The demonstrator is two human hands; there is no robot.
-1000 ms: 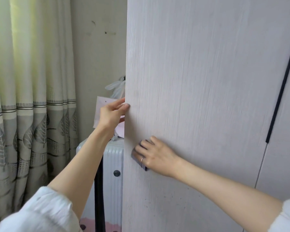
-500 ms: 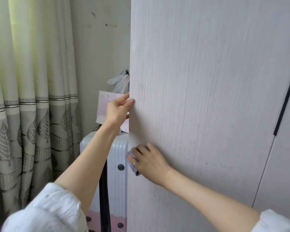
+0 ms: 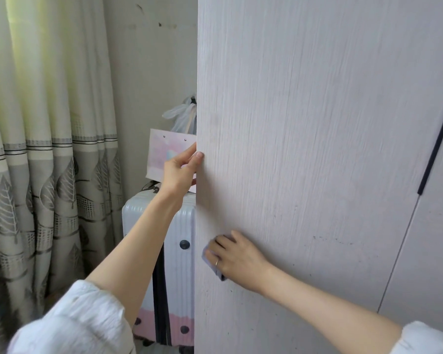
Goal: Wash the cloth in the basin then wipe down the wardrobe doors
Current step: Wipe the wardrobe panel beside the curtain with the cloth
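Observation:
A tall, pale wood-grain wardrobe door stands open and fills the right half of the view. My left hand grips its free left edge at mid height, thumb on the front face. My right hand presses a small lilac cloth flat against the door near that same edge, lower down. Most of the cloth is hidden under my palm; only its left and bottom rims show. Dark specks dot the door to the right of my right hand.
A black bar handle runs along the door's right side, next to another door panel. Behind the door stand a pale blue and pink suitcase, a pink paper bag and a plastic bag. Leaf-patterned curtains hang left.
My right hand with the cloth has slid down and leftwards to the door's edge. My left hand has kept its grip on the edge. The view has tilted down a little.

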